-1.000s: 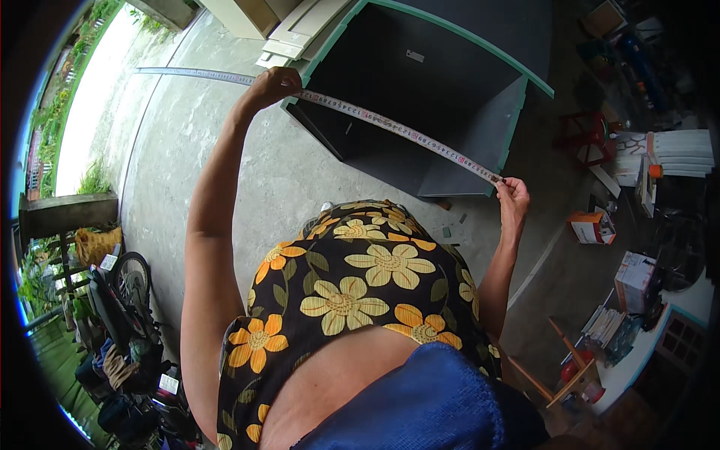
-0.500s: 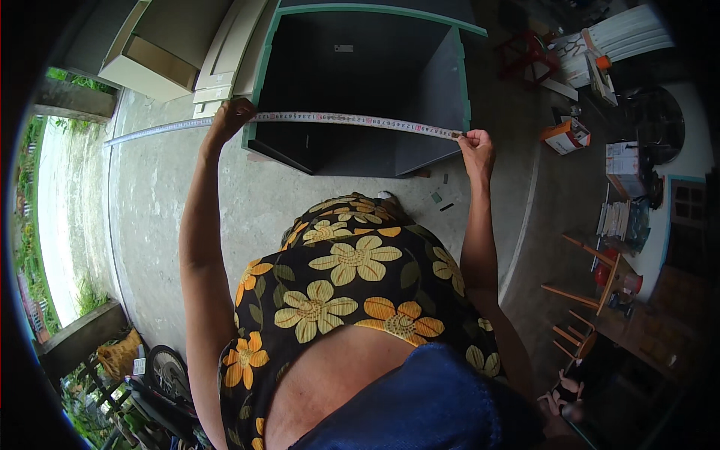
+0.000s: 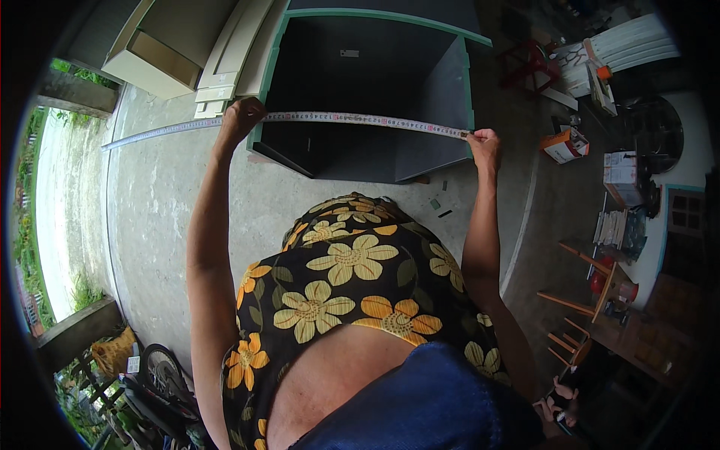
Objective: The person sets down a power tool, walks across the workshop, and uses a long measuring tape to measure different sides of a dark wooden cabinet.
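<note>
A white tape measure (image 3: 360, 118) stretches across the front of a dark grey cabinet box (image 3: 375, 67) with green edges. My left hand (image 3: 244, 118) pinches the tape beside the cabinet's left edge. From there the tape runs on to the left, past the cream panels. My right hand (image 3: 485, 146) grips the tape's end with thumb and fingers, close to the cabinet's right edge. Between both hands the tape looks taut, with a slight downward slope to the right. The cabinet's open side faces me.
Cream panels (image 3: 232, 56) and a cream open box (image 3: 161, 60) stand left of the cabinet. Small dark scraps (image 3: 436, 203) lie on the concrete floor (image 3: 161, 225). Along the right are a red stool (image 3: 530, 66), an open carton (image 3: 564, 145) and wooden chairs (image 3: 600, 292). A bicycle wheel (image 3: 166, 371) shows at lower left.
Both hands and the tape have shifted slightly to the right in the picture, as has the cabinet. The hold on the tape looks the same.
</note>
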`<state>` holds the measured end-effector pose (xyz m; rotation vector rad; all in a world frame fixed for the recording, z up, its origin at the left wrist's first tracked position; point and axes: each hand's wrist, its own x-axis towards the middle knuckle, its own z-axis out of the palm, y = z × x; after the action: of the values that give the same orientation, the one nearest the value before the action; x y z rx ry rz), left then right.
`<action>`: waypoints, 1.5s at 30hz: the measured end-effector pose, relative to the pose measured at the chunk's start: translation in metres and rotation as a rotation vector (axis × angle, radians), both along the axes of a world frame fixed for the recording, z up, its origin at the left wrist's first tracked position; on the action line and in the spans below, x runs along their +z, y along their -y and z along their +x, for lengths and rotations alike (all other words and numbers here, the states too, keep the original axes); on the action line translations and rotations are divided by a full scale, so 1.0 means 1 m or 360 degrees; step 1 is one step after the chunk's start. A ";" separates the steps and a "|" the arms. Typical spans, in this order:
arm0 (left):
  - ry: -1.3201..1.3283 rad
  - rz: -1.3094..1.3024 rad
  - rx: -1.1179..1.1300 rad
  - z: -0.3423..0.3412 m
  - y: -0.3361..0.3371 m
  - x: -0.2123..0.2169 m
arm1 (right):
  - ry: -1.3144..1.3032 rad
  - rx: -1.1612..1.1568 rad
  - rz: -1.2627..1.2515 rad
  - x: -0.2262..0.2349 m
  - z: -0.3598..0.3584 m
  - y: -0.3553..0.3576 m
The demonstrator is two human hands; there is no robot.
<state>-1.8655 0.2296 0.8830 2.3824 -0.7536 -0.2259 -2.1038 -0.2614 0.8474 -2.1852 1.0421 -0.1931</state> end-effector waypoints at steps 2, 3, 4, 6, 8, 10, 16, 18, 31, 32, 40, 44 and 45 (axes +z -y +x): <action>0.0000 0.0002 0.0039 -0.002 0.007 0.003 | 0.0045 -0.0037 0.0059 -0.011 -0.004 0.010; 0.0024 0.0002 0.0039 -0.004 0.007 0.004 | 0.0044 -0.0042 0.0065 -0.013 -0.003 0.012; 0.0049 0.0004 0.0040 -0.004 0.007 0.005 | 0.0048 -0.0020 0.0081 -0.014 -0.002 0.015; -0.0017 0.0070 0.0083 -0.002 0.004 0.002 | -0.0007 -0.0011 -0.0007 -0.017 0.003 0.017; -0.0017 0.0107 0.0101 0.002 0.002 -0.004 | -0.0009 0.0024 0.0029 -0.019 0.003 0.018; 0.0058 0.0155 0.0107 0.000 0.002 -0.002 | 0.0026 0.0034 0.0077 -0.025 0.001 0.023; 0.0172 0.0114 0.0106 -0.001 0.005 0.005 | 0.0052 0.0077 0.0096 -0.042 0.000 0.033; 0.0289 0.0142 0.0139 0.001 0.005 0.003 | 0.0093 0.0043 0.0138 -0.042 0.001 0.033; 0.0171 0.0397 0.0275 0.003 -0.005 -0.003 | 0.0074 -0.0017 0.0057 -0.042 -0.007 0.038; 0.0166 0.0440 0.0299 0.002 -0.010 -0.001 | 0.0029 -0.0021 0.0071 -0.036 -0.001 0.028; -0.0011 0.0328 0.0263 0.006 -0.020 -0.005 | 0.0001 -0.0081 -0.0084 -0.005 0.005 0.000; -0.0035 0.0380 0.0285 0.009 -0.016 -0.005 | 0.0064 -0.0086 0.0004 -0.012 0.000 0.006; -0.0021 0.0381 0.0256 0.011 -0.016 -0.006 | 0.0081 -0.0090 0.0029 -0.014 0.001 0.007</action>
<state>-1.8543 0.2455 0.8766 2.6496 -0.5506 -0.2773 -2.1026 -0.2686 0.8331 -2.1249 1.0735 -0.2626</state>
